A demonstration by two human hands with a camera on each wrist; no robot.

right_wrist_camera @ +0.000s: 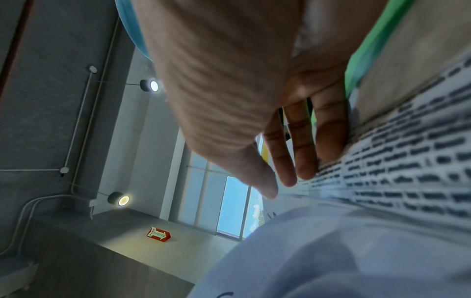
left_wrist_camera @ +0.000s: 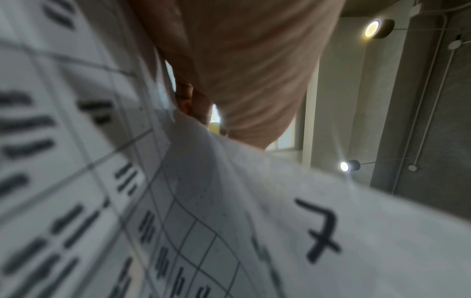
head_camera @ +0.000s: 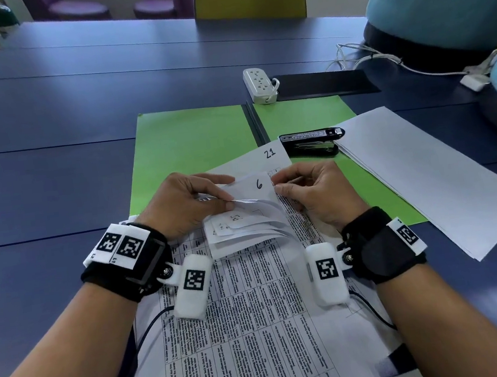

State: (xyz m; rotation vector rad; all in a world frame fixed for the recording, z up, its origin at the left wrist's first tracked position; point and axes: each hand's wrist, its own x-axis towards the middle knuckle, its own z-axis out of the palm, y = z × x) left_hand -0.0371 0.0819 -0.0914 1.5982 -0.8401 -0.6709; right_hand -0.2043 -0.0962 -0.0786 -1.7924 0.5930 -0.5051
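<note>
Page corner marked 6 (head_camera: 256,187) lies between the hands: left hand (head_camera: 180,204) pinches its left edge, right hand (head_camera: 311,191) its right.

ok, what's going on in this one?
A person is leafing through a stack of printed sheets on the table. The left hand pinches their bent-up numbered corners. The right hand pinches the edge of the sheet marked 6. A sheet marked 21 lies behind on a green folder, with a black stapler untouched beside it.
</note>
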